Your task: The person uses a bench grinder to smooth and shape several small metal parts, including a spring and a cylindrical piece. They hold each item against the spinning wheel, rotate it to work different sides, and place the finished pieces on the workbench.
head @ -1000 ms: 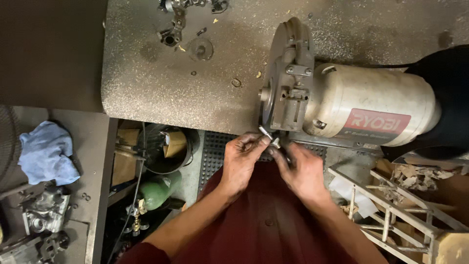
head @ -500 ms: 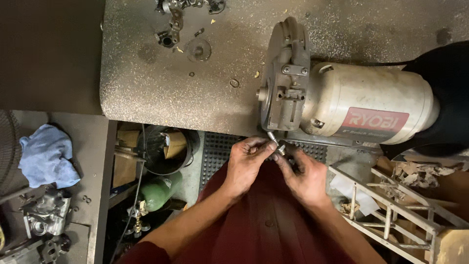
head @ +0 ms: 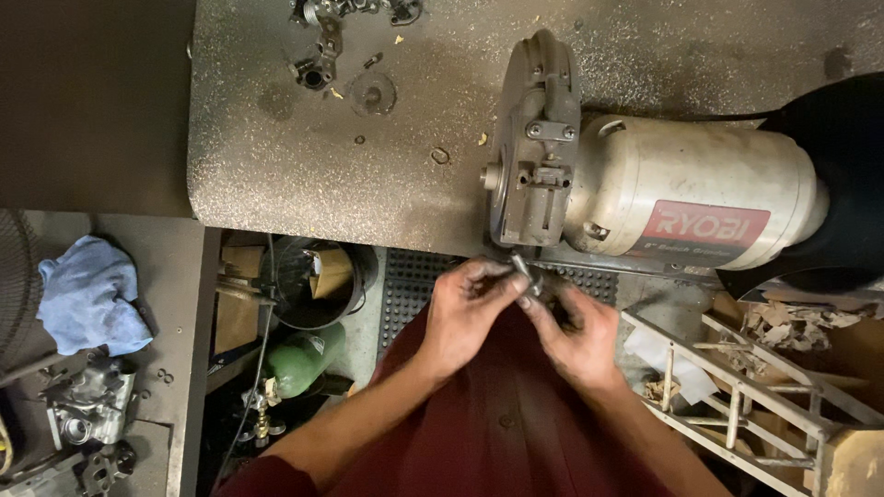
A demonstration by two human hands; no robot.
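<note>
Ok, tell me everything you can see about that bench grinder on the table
The bench grinder lies near the front edge of the speckled workbench. Its motor housing is cream, dusty and scuffed, with a red label. At its left end sits a grey metal wheel guard with bolts and a bracket. The hands work just below it, not touching.

Cream bench grinder (head: 681, 198), speckled grey bench (head: 368, 184), blue rag (head: 87, 294), green cylinder (head: 304, 359)
</note>
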